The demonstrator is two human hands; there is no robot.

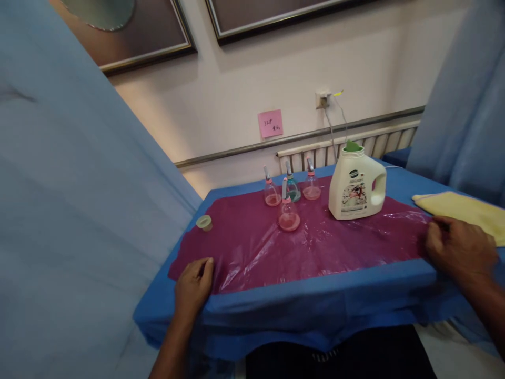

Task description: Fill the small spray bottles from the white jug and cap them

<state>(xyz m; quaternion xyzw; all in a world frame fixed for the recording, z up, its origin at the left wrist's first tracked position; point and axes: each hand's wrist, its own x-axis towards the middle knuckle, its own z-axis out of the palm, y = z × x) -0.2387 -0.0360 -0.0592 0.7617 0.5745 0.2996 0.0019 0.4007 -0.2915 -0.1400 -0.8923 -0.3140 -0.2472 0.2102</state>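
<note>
A shiny maroon plastic sheet lies creased over the blue-covered table. At its front left edge my left hand is closed, with the sheet's edge apparently pinched in the fingers. My right hand is closed on the sheet's right end, beside a folded yellow cloth; its fingertips are partly hidden. Between the hands stand several small clear spray bottles, including a front one with pink liquid and one with green liquid. A large cream jug with a handle stands nearer my right hand.
A small pale round container sits on the sheet's left part. Blue curtains hang at both sides. Behind the table are a radiator, a wall socket with a cord and a pink note.
</note>
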